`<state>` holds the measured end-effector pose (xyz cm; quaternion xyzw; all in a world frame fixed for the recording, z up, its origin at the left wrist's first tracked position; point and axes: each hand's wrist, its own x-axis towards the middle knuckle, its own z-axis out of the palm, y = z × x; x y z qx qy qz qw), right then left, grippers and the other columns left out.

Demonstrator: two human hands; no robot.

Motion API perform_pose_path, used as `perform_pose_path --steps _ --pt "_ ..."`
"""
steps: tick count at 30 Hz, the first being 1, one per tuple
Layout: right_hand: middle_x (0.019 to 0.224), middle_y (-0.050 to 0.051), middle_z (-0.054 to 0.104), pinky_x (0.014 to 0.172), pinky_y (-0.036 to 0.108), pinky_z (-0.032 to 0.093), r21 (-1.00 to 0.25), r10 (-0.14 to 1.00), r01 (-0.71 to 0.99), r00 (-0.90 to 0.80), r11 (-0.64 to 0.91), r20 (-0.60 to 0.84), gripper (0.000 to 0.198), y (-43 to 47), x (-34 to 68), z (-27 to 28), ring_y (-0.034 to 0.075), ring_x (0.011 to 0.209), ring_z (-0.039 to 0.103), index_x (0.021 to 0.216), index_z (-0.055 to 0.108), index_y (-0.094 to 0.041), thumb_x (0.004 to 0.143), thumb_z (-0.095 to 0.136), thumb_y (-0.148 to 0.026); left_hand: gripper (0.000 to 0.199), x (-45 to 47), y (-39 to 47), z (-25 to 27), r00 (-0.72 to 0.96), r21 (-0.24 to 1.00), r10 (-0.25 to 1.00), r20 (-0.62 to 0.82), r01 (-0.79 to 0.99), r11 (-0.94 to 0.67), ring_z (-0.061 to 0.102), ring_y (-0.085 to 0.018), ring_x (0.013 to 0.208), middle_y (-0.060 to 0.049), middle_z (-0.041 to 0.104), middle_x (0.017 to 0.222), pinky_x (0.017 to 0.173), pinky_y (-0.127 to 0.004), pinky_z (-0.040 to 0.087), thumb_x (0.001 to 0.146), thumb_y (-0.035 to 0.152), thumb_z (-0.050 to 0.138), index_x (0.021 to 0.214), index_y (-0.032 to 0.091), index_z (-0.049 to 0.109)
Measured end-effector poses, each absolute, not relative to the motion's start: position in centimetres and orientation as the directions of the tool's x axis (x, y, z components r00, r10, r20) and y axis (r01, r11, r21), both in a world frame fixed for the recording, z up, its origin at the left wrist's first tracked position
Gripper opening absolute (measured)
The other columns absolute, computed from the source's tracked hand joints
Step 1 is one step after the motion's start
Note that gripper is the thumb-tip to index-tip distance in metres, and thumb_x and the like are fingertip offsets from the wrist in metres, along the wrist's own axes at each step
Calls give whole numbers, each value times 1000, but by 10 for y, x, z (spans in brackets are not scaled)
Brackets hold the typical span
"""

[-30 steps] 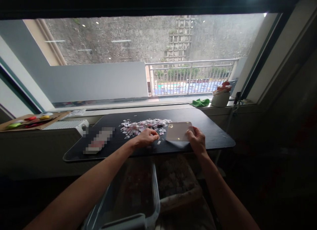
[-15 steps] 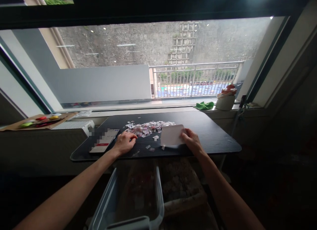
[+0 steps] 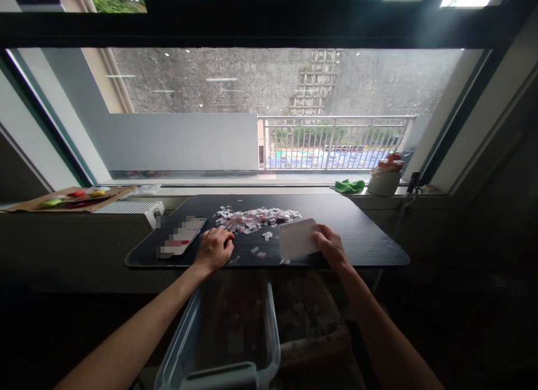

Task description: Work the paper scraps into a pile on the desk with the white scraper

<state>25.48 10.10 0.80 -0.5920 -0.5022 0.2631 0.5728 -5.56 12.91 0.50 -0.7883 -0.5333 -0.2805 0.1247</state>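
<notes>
My right hand point(image 3: 330, 243) pinches the right edge of a pale, flat rectangular card point(image 3: 297, 238), which is tilted over the front part of the dark table point(image 3: 351, 222). Its lower edge is close to a small scrap near the table's front edge. My left hand point(image 3: 215, 247) rests on the table with its fingers curled in, and I see nothing in them. It lies between a phone point(image 3: 185, 236) and a heap of small whitish and pinkish paper pieces point(image 3: 256, 219). A few loose pieces point(image 3: 268, 236) lie in front of the heap.
Below the table edge stands a clear plastic bin point(image 3: 273, 328), with a worn box point(image 3: 313, 345) to its right. A green cloth point(image 3: 348, 186) and a white container point(image 3: 384, 180) are on the windowsill. At left, a radiator point(image 3: 130, 208) carries cardboard with colourful items.
The view has tilted up slightly. My right hand and the card have come a little nearer the table's front edge. My left hand's fingers are curled in more.
</notes>
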Motion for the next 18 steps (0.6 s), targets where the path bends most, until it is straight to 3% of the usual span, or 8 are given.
perform_pose_path --steps 18 --pt "74 1 64 59 26 42 -966 908 182 346 183 237 31 101 256 5 18 69 54 86 64 -16 63 52 -34 18 -55 128 5 269 109 759 593 907 -407 54 -22 85 -5 63 80 85 -39 39 75 22 44 76 20 62"
